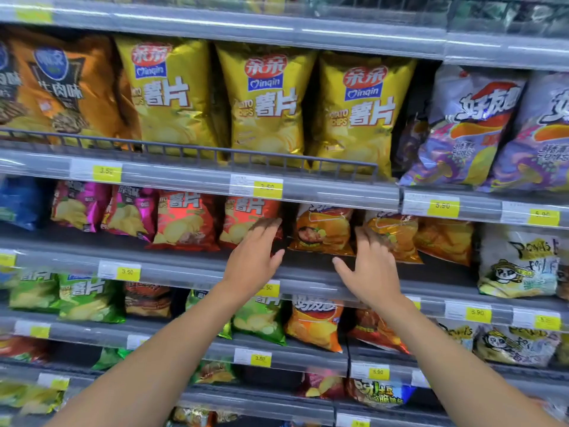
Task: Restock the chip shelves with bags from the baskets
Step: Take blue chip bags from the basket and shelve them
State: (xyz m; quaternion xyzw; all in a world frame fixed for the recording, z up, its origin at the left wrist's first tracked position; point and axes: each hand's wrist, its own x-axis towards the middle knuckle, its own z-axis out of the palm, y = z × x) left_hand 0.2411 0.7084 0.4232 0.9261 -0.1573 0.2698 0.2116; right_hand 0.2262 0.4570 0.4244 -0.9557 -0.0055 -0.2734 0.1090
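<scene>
left hand (255,254): arm stretched forward, fingers straight, holding nothing, tips by red bag (184,223) | right hand (374,266): likewise outstretched, fingers spread, holding nothing | orange bag (320,232): upright on middle shelf (184,268), between both hands

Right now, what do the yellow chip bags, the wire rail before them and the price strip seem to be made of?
The yellow chip bags: probably metallised plastic film, glossy; creases throw sharp highlights. The wire rail: seems painted metal, dark grey, matt; thin straight bars. The price strip: likely clear plastic, shiny; light streaks run along it, labels sit behind.
</scene>
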